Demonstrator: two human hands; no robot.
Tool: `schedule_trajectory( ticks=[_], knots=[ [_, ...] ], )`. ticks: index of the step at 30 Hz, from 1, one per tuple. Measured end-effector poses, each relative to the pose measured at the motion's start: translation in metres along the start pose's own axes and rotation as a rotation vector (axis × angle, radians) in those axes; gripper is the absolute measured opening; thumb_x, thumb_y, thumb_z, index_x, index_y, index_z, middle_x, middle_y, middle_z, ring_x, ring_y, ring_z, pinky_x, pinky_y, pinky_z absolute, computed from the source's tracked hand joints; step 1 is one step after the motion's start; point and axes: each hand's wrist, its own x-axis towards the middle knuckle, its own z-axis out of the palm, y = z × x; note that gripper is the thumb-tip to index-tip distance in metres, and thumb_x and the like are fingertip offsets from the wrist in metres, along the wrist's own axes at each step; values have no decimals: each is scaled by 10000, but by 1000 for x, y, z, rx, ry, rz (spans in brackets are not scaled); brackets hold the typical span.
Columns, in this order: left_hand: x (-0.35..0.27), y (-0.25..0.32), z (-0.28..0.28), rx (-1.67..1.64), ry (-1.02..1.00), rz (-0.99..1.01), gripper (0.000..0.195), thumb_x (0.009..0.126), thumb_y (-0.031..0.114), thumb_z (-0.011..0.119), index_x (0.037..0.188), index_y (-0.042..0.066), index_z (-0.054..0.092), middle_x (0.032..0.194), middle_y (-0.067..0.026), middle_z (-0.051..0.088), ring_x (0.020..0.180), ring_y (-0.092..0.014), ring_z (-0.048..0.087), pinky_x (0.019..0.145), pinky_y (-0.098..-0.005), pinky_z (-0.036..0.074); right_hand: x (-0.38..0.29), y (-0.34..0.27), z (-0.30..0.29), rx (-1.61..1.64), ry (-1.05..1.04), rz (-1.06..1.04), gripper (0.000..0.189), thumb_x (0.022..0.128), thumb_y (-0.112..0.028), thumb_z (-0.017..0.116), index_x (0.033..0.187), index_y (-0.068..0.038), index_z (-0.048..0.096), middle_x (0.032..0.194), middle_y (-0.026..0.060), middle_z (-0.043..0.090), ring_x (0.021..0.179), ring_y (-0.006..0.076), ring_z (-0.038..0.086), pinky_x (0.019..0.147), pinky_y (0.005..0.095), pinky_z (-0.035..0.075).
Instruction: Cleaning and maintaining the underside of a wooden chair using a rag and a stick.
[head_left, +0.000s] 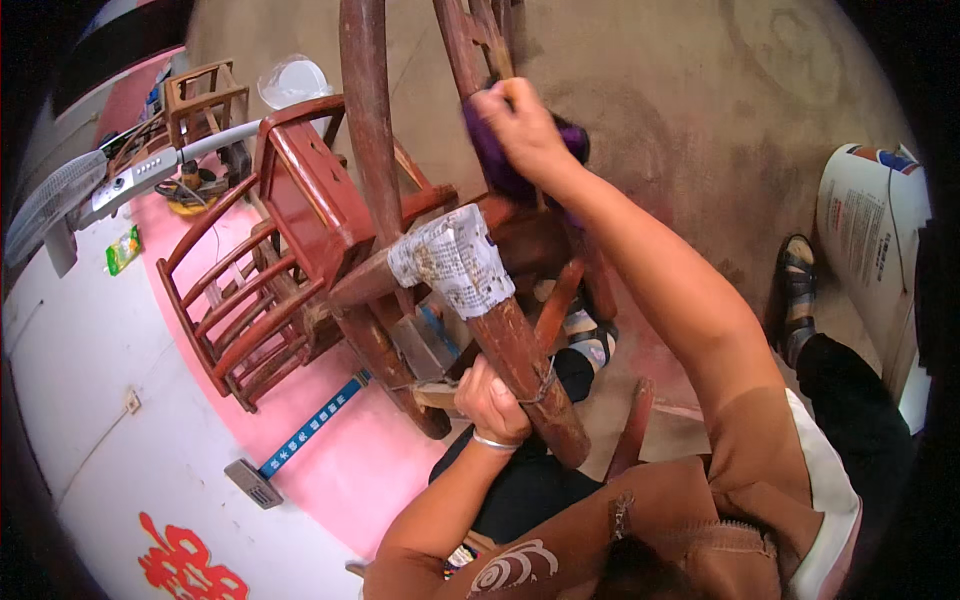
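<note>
Before me is a worn reddish-brown wooden chair, tipped over, with printed paper wrapped around a joint of its frame. My left hand is closed around a wooden part of the frame, just under the thick post and beside a wire tied round it. My right hand is raised as a fist beside an upright slatted part of the frame; it is blurred, and what it may hold is hidden. Behind it a dark purple cloth hangs on the wood.
To the left stand a small glossy red wooden chair, a grey fan and a wooden stool frame. A white bucket is at the right, near my sandalled foot. A pink and white wall borders the left side.
</note>
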Motion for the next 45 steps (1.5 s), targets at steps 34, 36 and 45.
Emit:
schedule_trajectory(
  ticks=[34, 36, 45],
  knots=[
    [-1, 5, 6, 86, 17, 2, 589, 947, 422, 293, 984, -35, 664, 929, -160, 673, 849, -311, 649, 783, -394, 503, -96, -65, -31, -6, -242, -46, 264, 889, -171, 632, 1095, -21, 563, 1047, 139, 641, 1014, 287, 613, 868, 333, 485],
    [1, 7, 8, -98, 54, 11, 580, 944, 418, 300, 989, -34, 661, 942, -165, 671, 853, -314, 647, 780, -391, 503, -110, -59, -38, 128, -226, 30, 319, 918, -174, 606, 1185, -19, 526, 1087, 136, 629, 1013, 248, 620, 881, 333, 488],
    [1, -1, 4, -41, 76, 85, 340, 888, 265, 477, 935, -16, 663, 878, -199, 659, 764, -387, 632, 682, -434, 501, -111, -33, -40, 448, 55, 592, 311, 934, -251, 608, 1131, -27, 520, 980, 56, 608, 954, 190, 584, 870, 318, 460]
  ],
)
